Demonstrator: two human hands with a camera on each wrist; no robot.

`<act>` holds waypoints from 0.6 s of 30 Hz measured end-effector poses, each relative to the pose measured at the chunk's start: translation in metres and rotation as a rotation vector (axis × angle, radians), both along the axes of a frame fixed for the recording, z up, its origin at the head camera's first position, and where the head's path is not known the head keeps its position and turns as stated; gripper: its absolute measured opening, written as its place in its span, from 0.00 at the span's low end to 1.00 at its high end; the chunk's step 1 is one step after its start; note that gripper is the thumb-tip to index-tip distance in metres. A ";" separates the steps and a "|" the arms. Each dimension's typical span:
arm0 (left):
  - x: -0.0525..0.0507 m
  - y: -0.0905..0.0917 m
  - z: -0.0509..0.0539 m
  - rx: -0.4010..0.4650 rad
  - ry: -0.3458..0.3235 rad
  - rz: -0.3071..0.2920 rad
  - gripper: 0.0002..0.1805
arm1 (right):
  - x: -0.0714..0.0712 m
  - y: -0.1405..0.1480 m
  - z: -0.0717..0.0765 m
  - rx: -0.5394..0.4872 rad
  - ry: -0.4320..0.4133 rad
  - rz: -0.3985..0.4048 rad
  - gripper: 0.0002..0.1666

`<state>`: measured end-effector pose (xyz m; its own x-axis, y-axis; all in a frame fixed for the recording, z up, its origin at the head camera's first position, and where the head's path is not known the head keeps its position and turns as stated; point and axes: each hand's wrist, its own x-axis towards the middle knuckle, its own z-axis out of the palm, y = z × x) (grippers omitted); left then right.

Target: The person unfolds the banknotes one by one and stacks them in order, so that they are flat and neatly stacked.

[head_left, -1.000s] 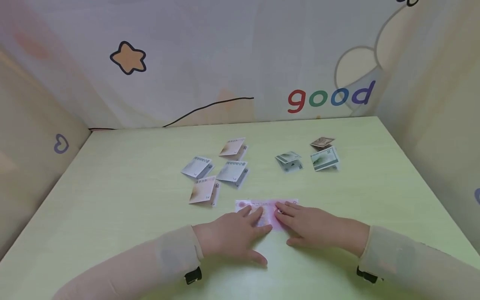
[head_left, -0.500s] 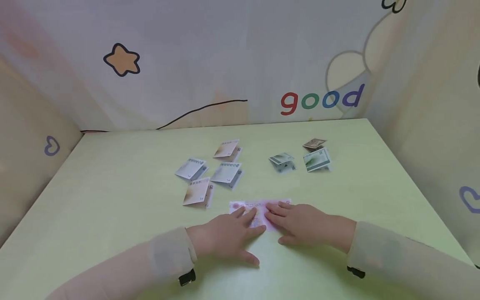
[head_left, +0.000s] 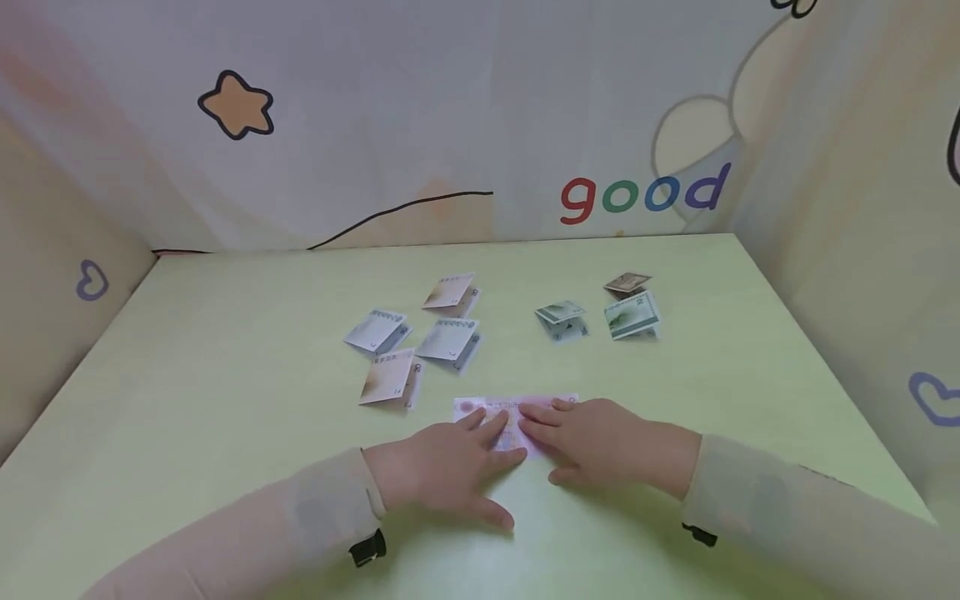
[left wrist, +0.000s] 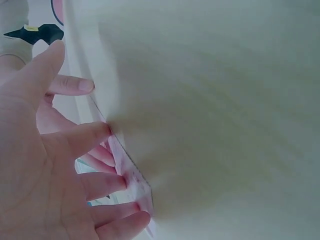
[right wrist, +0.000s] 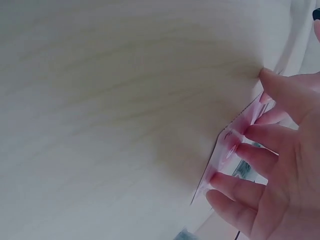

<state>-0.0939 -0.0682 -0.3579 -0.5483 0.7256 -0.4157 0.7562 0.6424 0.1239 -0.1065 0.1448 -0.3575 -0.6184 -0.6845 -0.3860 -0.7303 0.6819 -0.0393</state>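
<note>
Person at a pale green tbl [head_left: 225, 400], light sleeves [head_left: 315, 508], both arms reaching in from the near side. Btwn the hands, approx. mid-tbl, there's a pink note [head_left: 513, 435], lying more or less flat, long side running L to R.

L hand [head_left: 446, 467] is palm down, fingers spread and fairly straight, tips on the L part of the note; its thumb sticks out to the side, off the paper. R hand [head_left: 603, 442] is palm down too, fingers straight-ish and closer tog., tips on the R part. Neither has a grip, just touch; the two sets of fingertips are near each other but apart.

Further back, L of centre, four folded notes: two pinkish-brown ones, the back one [head_left: 447, 291] and the front one [head_left: 386, 377], plus two pale bluish ones, L [head_left: 376, 330] and R [head_left: 447, 339], all w/ the upper flap raised. Back R, three more, also folded: a green note [head_left: 560, 313] a bit apart, then a second green one [head_left: 633, 315] just in front of a brown note [head_left: 627, 283].

Back wall [head_left: 375, 125] has an orange star [head_left: 236, 105] and "good" in coloured letters [head_left: 645, 196].
</note>
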 end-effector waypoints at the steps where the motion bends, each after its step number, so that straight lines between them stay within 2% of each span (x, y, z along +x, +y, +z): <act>1: 0.000 -0.001 0.000 0.002 0.003 0.002 0.44 | 0.000 0.000 0.000 -0.005 0.011 0.003 0.38; 5: 0.000 -0.002 -0.001 0.013 -0.007 0.001 0.43 | 0.001 -0.001 -0.004 -0.018 0.052 0.019 0.34; 8: 0.000 -0.002 -0.002 0.009 -0.019 -0.004 0.43 | 0.002 -0.002 -0.006 0.011 0.074 0.017 0.31; 13: 0.000 -0.001 -0.001 -0.014 -0.014 -0.011 0.45 | 0.002 -0.003 -0.002 0.042 0.105 0.033 0.29; 18: 0.002 -0.002 -0.001 -0.018 -0.031 0.001 0.46 | 0.002 -0.006 0.001 0.047 0.102 0.027 0.30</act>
